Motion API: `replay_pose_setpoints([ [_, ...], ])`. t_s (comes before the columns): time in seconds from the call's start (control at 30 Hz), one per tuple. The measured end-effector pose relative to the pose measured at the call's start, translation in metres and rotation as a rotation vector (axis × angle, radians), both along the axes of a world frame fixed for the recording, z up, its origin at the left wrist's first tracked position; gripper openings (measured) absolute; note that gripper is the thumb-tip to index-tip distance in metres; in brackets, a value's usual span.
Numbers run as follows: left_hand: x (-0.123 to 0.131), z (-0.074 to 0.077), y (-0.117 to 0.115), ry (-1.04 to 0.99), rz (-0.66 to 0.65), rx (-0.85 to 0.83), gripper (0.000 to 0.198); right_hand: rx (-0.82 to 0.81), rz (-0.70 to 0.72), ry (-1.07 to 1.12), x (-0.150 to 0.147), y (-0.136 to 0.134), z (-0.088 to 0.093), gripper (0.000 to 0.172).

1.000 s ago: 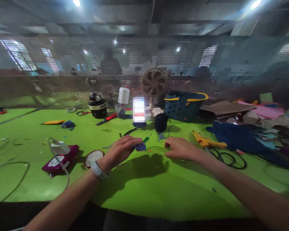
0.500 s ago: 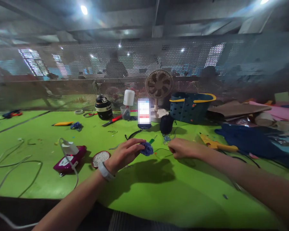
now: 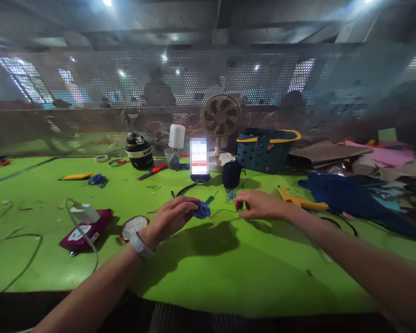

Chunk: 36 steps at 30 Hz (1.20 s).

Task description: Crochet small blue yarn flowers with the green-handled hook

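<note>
My left hand (image 3: 175,215), with a pale band at the wrist, pinches a small purple-blue crocheted yarn piece (image 3: 202,210) above the green table. From that piece a thin dark thread (image 3: 225,211) runs across to my right hand (image 3: 254,205). Thumb and curled index finger meet the thread there; whether a needle is also in them is too small to tell. Just behind the yarn piece shows a small green-handled tool (image 3: 212,198) with a thin tip. A dark spool (image 3: 231,174) with loose blue yarn (image 3: 230,196) stands beyond my right hand.
Left are a purple power strip (image 3: 86,231) and a dish of pearl beads (image 3: 134,227). A phone (image 3: 198,157), fan (image 3: 221,115), black jug (image 3: 139,152) and teal basket (image 3: 263,152) line the back. Right lie a yellow glue gun (image 3: 301,200) and dark blue cloth (image 3: 353,203).
The whole scene has shifted left in the view. My right hand's fingers have loosened from a tight fist into a looser pinch. My left hand keeps the yarn piece.
</note>
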State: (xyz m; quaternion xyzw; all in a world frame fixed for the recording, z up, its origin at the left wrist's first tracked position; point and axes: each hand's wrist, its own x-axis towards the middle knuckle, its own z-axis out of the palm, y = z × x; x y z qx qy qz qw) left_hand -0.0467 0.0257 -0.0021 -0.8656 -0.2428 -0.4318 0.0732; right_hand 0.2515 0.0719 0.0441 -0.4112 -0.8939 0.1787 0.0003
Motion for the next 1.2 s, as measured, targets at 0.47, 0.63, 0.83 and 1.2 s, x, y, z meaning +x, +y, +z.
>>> replay_pose_setpoints([
  [0.47, 0.002, 0.002, 0.005, -0.090, -0.003, -0.018, 0.016, -0.454, -0.084, 0.363, 0.012, 0.002, 0.022, 0.026],
  [0.63, 0.002, 0.002, 0.006, -0.254, -0.018, -0.100, 0.014, -0.481, -0.244, 0.788, 0.002, -0.001, 0.047, 0.022],
  [0.83, -0.002, 0.017, 0.003, -0.281, -0.015, -0.051, 0.024, -0.430, -0.300, 0.799, -0.019, -0.007, 0.040, 0.029],
  [1.2, -0.003, 0.032, -0.013, 0.100, -0.042, 0.142, 0.033, -0.795, -0.485, 1.477, -0.067, -0.035, 0.010, 0.029],
])
